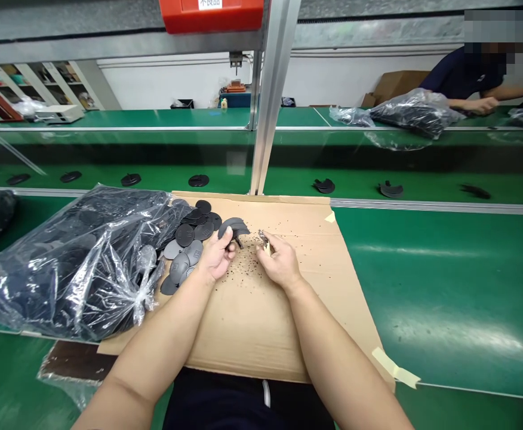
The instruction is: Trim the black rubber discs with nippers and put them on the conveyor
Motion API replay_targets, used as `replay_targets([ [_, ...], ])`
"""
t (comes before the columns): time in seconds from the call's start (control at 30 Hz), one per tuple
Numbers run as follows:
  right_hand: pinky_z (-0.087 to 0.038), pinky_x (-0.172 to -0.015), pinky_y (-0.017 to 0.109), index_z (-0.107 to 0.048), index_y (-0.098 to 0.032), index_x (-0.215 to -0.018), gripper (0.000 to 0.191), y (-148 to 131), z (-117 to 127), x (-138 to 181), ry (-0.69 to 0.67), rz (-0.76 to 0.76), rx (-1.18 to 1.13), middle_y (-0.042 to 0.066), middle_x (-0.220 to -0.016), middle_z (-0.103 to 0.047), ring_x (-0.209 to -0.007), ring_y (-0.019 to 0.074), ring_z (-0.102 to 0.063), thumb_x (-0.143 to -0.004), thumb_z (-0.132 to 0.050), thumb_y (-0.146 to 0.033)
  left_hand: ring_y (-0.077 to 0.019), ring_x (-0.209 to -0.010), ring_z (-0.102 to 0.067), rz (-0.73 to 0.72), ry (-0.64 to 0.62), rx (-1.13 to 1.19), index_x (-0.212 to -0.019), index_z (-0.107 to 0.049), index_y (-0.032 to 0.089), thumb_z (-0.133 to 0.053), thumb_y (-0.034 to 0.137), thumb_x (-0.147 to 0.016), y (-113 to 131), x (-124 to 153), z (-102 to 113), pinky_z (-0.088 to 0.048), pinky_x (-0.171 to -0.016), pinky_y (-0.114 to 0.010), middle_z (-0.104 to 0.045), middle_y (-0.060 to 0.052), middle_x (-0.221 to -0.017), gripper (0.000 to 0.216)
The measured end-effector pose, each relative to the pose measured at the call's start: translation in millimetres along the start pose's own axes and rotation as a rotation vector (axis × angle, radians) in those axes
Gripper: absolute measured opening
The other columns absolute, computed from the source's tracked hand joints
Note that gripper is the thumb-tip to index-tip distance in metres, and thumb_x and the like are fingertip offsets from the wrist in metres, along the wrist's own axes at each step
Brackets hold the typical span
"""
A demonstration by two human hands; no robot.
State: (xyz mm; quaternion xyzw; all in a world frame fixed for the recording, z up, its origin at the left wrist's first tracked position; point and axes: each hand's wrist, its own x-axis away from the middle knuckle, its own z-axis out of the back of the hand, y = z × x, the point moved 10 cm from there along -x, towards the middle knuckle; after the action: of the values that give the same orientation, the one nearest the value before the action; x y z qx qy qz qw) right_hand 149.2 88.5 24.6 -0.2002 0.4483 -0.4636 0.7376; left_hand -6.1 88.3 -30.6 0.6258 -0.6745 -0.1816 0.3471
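Note:
My left hand (219, 257) is closed on a curved black plastic part (233, 228), thumb on top, held over a cardboard sheet (243, 334). A dark prong sticks down from the part. Closed around a small pair of nippers (264, 239) with a metal head and pale handle, my right hand (282, 261) is a short way to the right. The nippers and the part are apart. Tiny black plastic bits (248, 263) lie scattered beneath both hands. Left of my left hand, round black plastic discs (185, 235) spill from a clear plastic bag (77, 257).
Behind the cardboard runs a green conveyor belt (163, 161) with black parts (324, 186) spaced along it. A metal post (273, 101) rises at the cardboard's far edge. Masking tape (396, 367) is at its near right corner. Across the line sits another person (462, 77) by bagged parts.

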Motion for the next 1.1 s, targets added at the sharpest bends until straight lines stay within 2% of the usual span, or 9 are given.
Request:
replay_targets([
  [0.1,-0.052,-0.085,0.036,-0.065,-0.019,-0.116,0.038,-4.2,-4.1,1.4,-0.047,0.040,0.022,0.008,-0.099,-0.068,-0.090,0.0223,-0.063,-0.079,-0.058,-0.025,-0.0122,-0.069,-0.064,0.027,-0.006,0.012,-0.090,-0.051,0.019,-0.082,0.028,-0.068,-1.4,-2.1,0.7,-0.051,-0.057,-0.021,-0.062,0.000,-0.078,0.039],
  [0.17,-0.052,-0.084,0.036,-0.064,-0.019,-0.117,0.039,-8.8,-9.4,2.9,-0.100,0.062,0.047,0.008,-0.097,-0.068,-0.089,0.0220,-0.063,-0.079,-0.057,-0.024,-0.0122,-0.067,-0.064,0.043,0.001,0.013,-0.092,-0.050,0.019,-0.079,0.023,-0.071,-1.3,-3.3,1.9,-0.053,-0.059,-0.023,-0.062,0.001,-0.077,0.036],
  [0.33,-0.050,-0.091,0.037,-0.063,-0.016,-0.120,0.042,-16.8,-22.3,6.8,-0.244,0.069,0.109,0.010,-0.105,-0.069,-0.097,0.0237,-0.063,-0.079,-0.055,-0.023,-0.0065,-0.053,-0.054,0.100,-0.010,0.022,-0.099,-0.056,0.020,-0.075,0.016,-0.072,-3.9,-5.6,4.1,-0.037,-0.042,-0.014,-0.059,0.003,-0.074,0.033],
  [0.5,-0.049,-0.091,0.034,-0.063,-0.019,-0.121,0.044,-19.7,-31.3,9.8,-0.360,0.043,0.161,0.008,-0.110,-0.069,-0.099,0.0218,-0.063,-0.078,-0.055,-0.020,-0.0049,-0.044,-0.041,0.179,-0.067,0.053,-0.097,-0.060,0.016,-0.065,0.012,-0.077,-10.3,-4.0,-1.0,-0.026,-0.036,-0.015,-0.055,0.001,-0.069,0.021],
  [0.67,-0.048,-0.085,0.031,-0.066,-0.021,-0.112,0.038,-26.1,-37.4,12.8,-0.460,0.057,0.133,0.005,-0.103,-0.070,-0.094,0.0203,-0.064,-0.076,-0.055,-0.016,-0.0038,-0.040,-0.036,0.219,-0.069,-0.004,-0.093,-0.061,0.014,-0.062,0.011,-0.079,-12.7,0.9,-5.8,-0.022,-0.035,-0.016,-0.053,0.001,-0.067,0.015],
  [0.87,-0.047,-0.081,0.027,-0.067,-0.022,-0.104,0.034,-33.9,-35.6,13.2,-0.481,0.081,0.035,0.003,-0.105,-0.070,-0.091,0.0179,-0.063,-0.075,-0.052,-0.012,-0.0032,-0.038,-0.035,0.236,-0.090,-0.039,-0.091,-0.061,0.012,-0.063,0.011,-0.078,-14.1,2.4,-8.9,-0.021,-0.034,-0.015,-0.052,0.002,-0.064,0.014],
  [1.1,-0.046,-0.075,0.026,-0.067,-0.021,-0.097,0.029,-36.7,-36.2,13.3,-0.504,0.103,0.041,0.002,-0.098,-0.071,-0.084,0.0172,-0.063,-0.074,-0.051,-0.011,-0.0021,-0.036,-0.033,0.256,-0.105,-0.057,-0.091,-0.062,0.013,-0.067,0.012,-0.075,-15.7,4.3,-11.6,-0.021,-0.033,-0.015,-0.052,0.002,-0.063,0.017],
])
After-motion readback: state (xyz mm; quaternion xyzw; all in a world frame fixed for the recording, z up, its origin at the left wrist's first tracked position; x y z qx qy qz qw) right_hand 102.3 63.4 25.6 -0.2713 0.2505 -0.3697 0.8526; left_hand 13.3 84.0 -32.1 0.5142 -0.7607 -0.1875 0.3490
